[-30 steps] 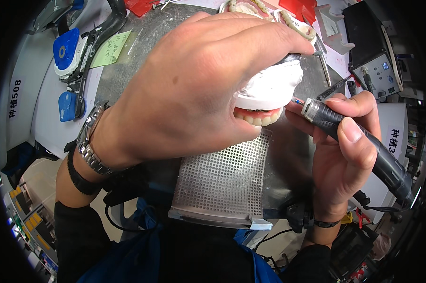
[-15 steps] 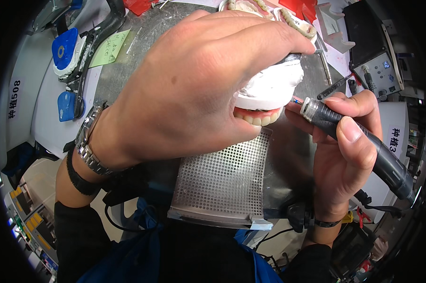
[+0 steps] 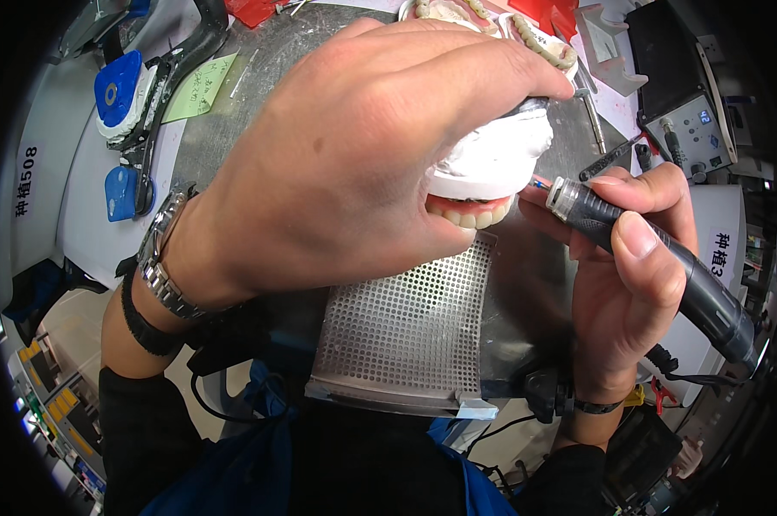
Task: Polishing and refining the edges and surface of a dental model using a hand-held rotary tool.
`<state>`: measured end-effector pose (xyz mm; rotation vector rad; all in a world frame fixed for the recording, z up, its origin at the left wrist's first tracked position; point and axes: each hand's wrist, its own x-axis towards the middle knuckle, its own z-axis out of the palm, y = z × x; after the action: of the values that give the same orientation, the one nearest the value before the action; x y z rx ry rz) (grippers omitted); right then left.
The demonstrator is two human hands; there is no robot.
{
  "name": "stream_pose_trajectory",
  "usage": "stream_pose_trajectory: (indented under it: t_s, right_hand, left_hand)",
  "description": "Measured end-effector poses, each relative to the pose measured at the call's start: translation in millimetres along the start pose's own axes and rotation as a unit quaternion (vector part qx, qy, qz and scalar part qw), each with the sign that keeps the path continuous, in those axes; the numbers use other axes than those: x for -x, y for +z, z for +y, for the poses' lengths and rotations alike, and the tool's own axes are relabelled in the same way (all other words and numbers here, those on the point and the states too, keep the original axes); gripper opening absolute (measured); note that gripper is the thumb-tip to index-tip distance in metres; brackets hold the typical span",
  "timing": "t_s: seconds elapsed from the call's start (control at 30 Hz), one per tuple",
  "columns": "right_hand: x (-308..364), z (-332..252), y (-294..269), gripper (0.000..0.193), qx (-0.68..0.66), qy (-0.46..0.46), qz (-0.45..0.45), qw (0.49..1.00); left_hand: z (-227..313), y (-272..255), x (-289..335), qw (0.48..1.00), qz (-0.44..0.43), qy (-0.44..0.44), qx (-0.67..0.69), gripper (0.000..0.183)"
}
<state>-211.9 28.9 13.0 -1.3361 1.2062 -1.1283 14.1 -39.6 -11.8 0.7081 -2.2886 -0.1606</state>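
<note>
My left hand [image 3: 363, 155] is wrapped round a white plaster dental model [image 3: 496, 159], its thumb below and fingers over the top. Pink gum and a row of cream artificial teeth [image 3: 474, 216] show along the model's lower edge. My right hand [image 3: 634, 249] grips a black dental handpiece [image 3: 595, 215] like a pen. The handpiece's thin bur [image 3: 539, 183] points at the right side of the model, close to the teeth; whether it touches cannot be made out. The palm side of my left hand and the model's back are hidden.
Below the model lies a perforated metal grille [image 3: 406, 335]. More dental models [image 3: 539, 43] stand at the far edge. A control box [image 3: 694, 138] is at far right. A blue-and-white mounted model [image 3: 120, 95] and a green note [image 3: 201, 89] lie at left.
Both hands keep nearly the same place and grip. The handpiece's rear end has shifted very slightly; the model looks almost unmoved.
</note>
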Motion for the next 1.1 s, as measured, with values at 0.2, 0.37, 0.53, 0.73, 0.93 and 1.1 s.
stream_pose_trajectory:
  t_s: [0.2,0.37,0.53,0.73,0.93,1.1]
  right_hand:
    - [-0.4,0.8,-1.6,0.031,0.008,0.008,0.001,1.0]
    - [-0.4,0.8,-0.2,0.031,0.007,-0.013,-0.004,1.0]
    - [-0.2,0.5,-1.1,0.031,0.013,-0.006,-0.006,1.0]
    - [0.7,-0.6,-0.8,0.03,0.02,-0.004,-0.007,1.0]
    - [1.3,0.3,-2.1,0.03,0.002,0.008,-0.014,1.0]
    - [-0.4,0.8,-4.1,0.03,0.01,-0.002,-0.017,1.0]
  left_hand:
    - [1.3,-0.3,0.7,1.0,0.003,-0.005,0.012,0.057]
    - [23.5,-2.0,-5.7,0.997,0.02,-0.046,0.05,0.057]
    - [21.8,-2.0,-5.5,0.998,0.018,-0.031,0.044,0.057]
    - [-5.9,-2.4,0.7,0.999,-0.024,0.032,-0.036,0.058]
    - [-7.0,-0.7,0.4,0.998,-0.02,0.04,-0.039,0.058]
    - [25.3,-1.3,-6.1,0.998,0.019,-0.04,0.047,0.057]
